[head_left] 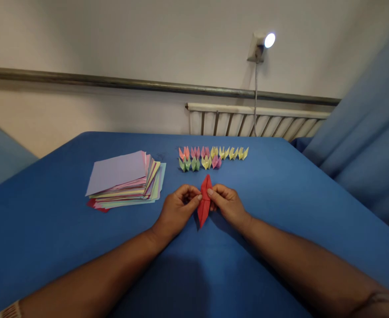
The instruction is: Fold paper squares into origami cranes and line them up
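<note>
A red folded paper piece [204,207], narrow and pointed at both ends, is held upright over the blue table [48,229]. My left hand [177,210] pinches its left side, thumb and fingers closed on it. My right hand [226,203] pinches its right side the same way. Both hands meet at the paper's middle, just above the cloth.
A fanned stack of coloured paper sheets [124,181] lies left of my hands. Two rows of small folded paper figures [211,158], pink, yellow and green, stand behind. A radiator [254,121], a wall lamp [262,44] and blue fabric [370,132] at right.
</note>
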Tool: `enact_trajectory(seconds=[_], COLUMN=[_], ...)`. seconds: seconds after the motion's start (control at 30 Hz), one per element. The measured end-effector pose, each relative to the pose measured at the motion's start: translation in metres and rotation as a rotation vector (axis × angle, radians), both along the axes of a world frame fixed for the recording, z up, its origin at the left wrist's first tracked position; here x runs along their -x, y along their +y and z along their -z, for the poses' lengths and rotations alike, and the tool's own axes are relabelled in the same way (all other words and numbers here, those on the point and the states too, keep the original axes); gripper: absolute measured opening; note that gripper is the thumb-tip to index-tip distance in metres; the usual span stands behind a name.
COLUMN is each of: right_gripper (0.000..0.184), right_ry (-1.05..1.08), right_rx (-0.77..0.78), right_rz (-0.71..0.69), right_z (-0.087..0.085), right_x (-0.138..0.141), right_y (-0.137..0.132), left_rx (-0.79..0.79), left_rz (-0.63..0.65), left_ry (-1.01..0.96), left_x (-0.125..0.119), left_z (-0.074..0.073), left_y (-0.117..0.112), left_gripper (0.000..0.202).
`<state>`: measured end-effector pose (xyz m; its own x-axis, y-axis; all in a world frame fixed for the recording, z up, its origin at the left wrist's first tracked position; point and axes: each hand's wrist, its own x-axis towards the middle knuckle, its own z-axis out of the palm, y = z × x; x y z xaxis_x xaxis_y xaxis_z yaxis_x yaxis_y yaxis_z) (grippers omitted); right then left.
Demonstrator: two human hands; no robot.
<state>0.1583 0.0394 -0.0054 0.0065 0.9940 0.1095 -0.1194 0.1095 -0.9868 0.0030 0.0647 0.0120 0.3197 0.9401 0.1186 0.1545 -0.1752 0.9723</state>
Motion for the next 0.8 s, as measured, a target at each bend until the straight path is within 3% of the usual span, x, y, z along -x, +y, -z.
enact_trajectory(seconds=[0.23, 0.4, 0.53, 0.63, 0.8], right_gripper=[0.033, 0.025, 0.021, 0.023, 0.012], right_ry=[-0.096, -0.371, -0.571, -0.607, -0.455], right_rx=[-0.061, -0.219, -0.370, -0.434, -0.342], right_rz=[0.108, 0.184, 0.124, 0.103, 0.160], right_z=[0.006, 0.006, -0.004, -0.008, 0.000], right_x=[0.001, 0.000, -0.001, -0.001, 0.002], right_y=[0.002, -0.004, -0.015, -0.018, -0.011], left_rx=[-0.309, -0.324, -0.242, -0.105, 0.170], left_rz=[0.030, 0.040, 0.015, -0.016, -0.110], left_ry=[0.254, 0.296, 0.228, 0.107, -0.131], left_x=[0.004, 0.003, 0.003, 0.002, -0.002], left_z=[0.003, 0.001, -0.002, -0.003, -0.003], left_y=[-0.001, -0.008, -0.008, -0.003, 0.001], left_gripper=[0.014, 0.023, 0.025, 0.022, 0.024])
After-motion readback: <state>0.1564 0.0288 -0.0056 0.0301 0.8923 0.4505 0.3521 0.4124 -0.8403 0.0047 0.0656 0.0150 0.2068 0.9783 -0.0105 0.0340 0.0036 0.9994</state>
